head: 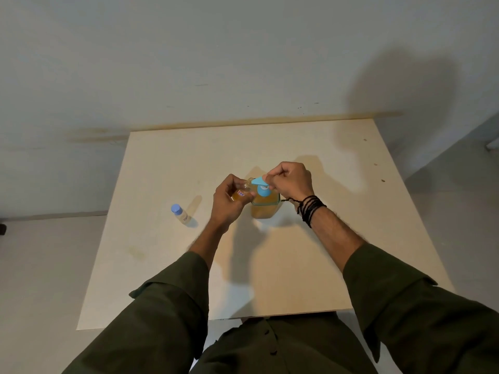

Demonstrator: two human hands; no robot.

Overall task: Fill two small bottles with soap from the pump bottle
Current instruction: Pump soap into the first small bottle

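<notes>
My left hand (229,201) pinches a small clear bottle (242,192), tilted under the blue spout of the squarish amber pump bottle (264,205) mid-table; its mouth is hidden. My right hand (290,179) curls over the pump head. A capped small bottle (180,213) stands apart, left.

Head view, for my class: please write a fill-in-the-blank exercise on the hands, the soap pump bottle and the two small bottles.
1. The left hand holds a small clear bottle tilted under the ____ pump head of the amber soap pump bottle.
2. The right hand rests on top of the ____ head.
3. The second small clear bottle with a blue cap stands on the pale wooden table, to the ____ of the left hand.

Missing words: blue; pump; left
</notes>
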